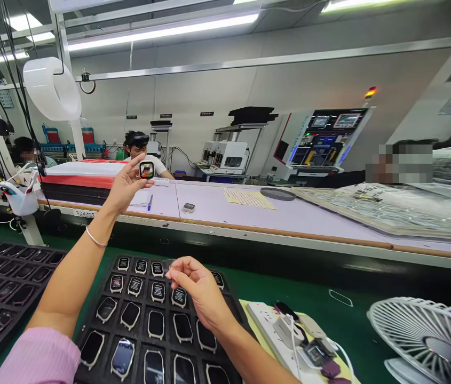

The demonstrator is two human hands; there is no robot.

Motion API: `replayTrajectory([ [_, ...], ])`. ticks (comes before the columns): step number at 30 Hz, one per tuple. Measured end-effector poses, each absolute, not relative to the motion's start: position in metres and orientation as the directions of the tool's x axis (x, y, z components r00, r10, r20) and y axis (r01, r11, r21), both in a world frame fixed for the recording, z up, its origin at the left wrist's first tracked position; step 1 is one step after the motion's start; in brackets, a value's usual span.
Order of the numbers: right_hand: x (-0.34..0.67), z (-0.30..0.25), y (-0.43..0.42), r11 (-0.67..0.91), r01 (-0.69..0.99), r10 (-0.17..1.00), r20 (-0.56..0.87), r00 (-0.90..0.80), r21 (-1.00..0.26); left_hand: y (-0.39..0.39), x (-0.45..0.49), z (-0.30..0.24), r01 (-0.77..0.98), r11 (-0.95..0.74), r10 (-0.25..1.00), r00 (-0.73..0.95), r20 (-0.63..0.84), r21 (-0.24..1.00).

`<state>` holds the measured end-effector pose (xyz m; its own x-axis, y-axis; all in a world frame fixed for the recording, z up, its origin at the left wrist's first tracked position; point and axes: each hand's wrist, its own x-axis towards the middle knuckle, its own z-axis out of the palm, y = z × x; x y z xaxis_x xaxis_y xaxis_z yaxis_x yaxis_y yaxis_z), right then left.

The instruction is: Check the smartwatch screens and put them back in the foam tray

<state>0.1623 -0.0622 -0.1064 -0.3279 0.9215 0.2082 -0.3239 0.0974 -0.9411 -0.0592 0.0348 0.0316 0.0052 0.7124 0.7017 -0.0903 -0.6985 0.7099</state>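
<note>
My left hand [124, 186] is raised above the shelf's front edge, its fingers closed on the sides of a small square smartwatch case [146, 170] with a lit, coloured screen. Lower down, my right hand [197, 288] hangs over a black foam tray [103, 298], thumb and forefinger pinched together. A thin, see-through piece of film [166, 265] appears to stick out from that pinch. Rows of strapless watch cases fill the tray's slots; the far rows have white text on their screens, while nearer screens are dark. One watch [123, 356] shows a bluish screen. My right hand hides some slots.
A second tray [13, 282] of watch cases lies left. On the right are a white power strip [267, 320] with plugs and a white fan [425, 341]. The shelf bears a pen [150, 202], a small device [188, 207] and a yellow dotted sheet [248, 198]. People sit beyond.
</note>
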Motion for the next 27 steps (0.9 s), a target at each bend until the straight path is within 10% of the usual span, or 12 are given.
replayTrajectory([
  [27, 0.1676, -0.1084, -0.0641, 0.168, -0.265, 0.909, 0.254, -0.330, -0.949, 0.0343, -0.0527, 0.0365, -0.053, -0.712, 0.699, 0.051, 0.714, 0.700],
])
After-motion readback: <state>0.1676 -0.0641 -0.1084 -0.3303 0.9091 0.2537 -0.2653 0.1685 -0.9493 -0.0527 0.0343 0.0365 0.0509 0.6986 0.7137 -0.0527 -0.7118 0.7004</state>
